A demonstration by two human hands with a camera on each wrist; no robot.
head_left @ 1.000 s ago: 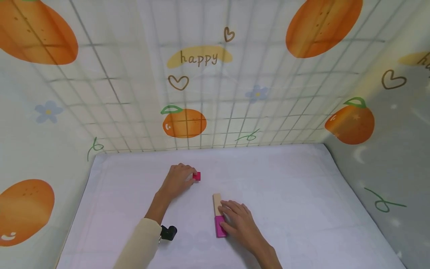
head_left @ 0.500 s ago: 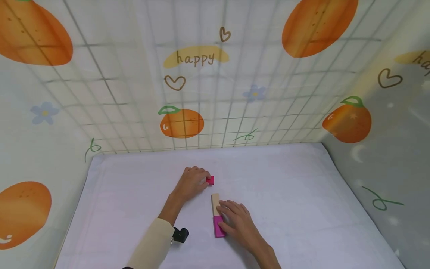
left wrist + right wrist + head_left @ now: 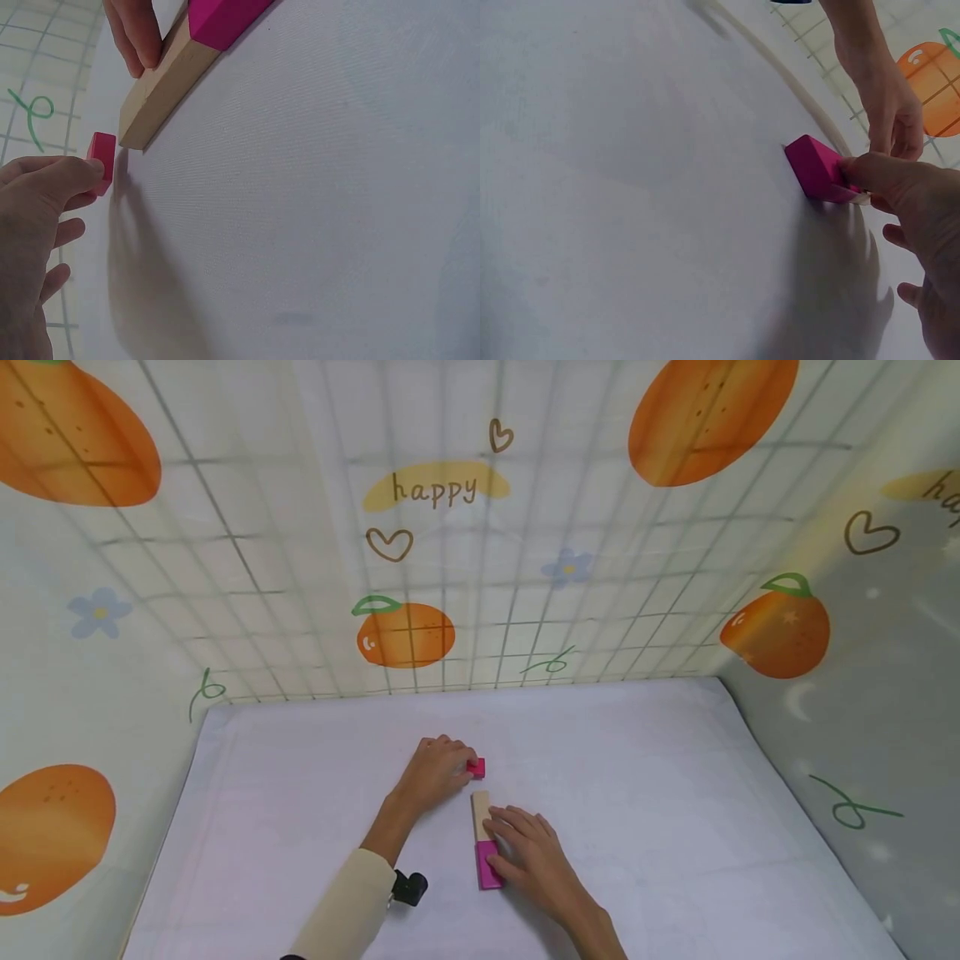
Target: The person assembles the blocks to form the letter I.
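Note:
My left hand (image 3: pixel 437 773) pinches a small pinkish-red block (image 3: pixel 477 767) between thumb and fingertips, just beyond the far end of a pale wooden block (image 3: pixel 481 814). In the left wrist view a narrow gap separates the red block (image 3: pixel 107 154) from the wooden block (image 3: pixel 166 90). A magenta block (image 3: pixel 487 864) meets the near end of the wooden one, forming a straight row. My right hand (image 3: pixel 534 864) lies along the right side of this row. Its thumb touches the magenta block (image 3: pixel 814 166) while its fingertips rest on the wooden block.
A white cloth (image 3: pixel 660 793) covers the tabletop. Behind it hangs a pale curtain (image 3: pixel 465 568) printed with oranges and hearts, with a wire grid showing through. A dark device (image 3: pixel 409 888) is strapped at the left wrist, beside a cream sleeve (image 3: pixel 345 902).
The left hand has carried the red block to the right and slightly nearer, up to the far end of the row. The right hand and the two blocks beneath it stay put.

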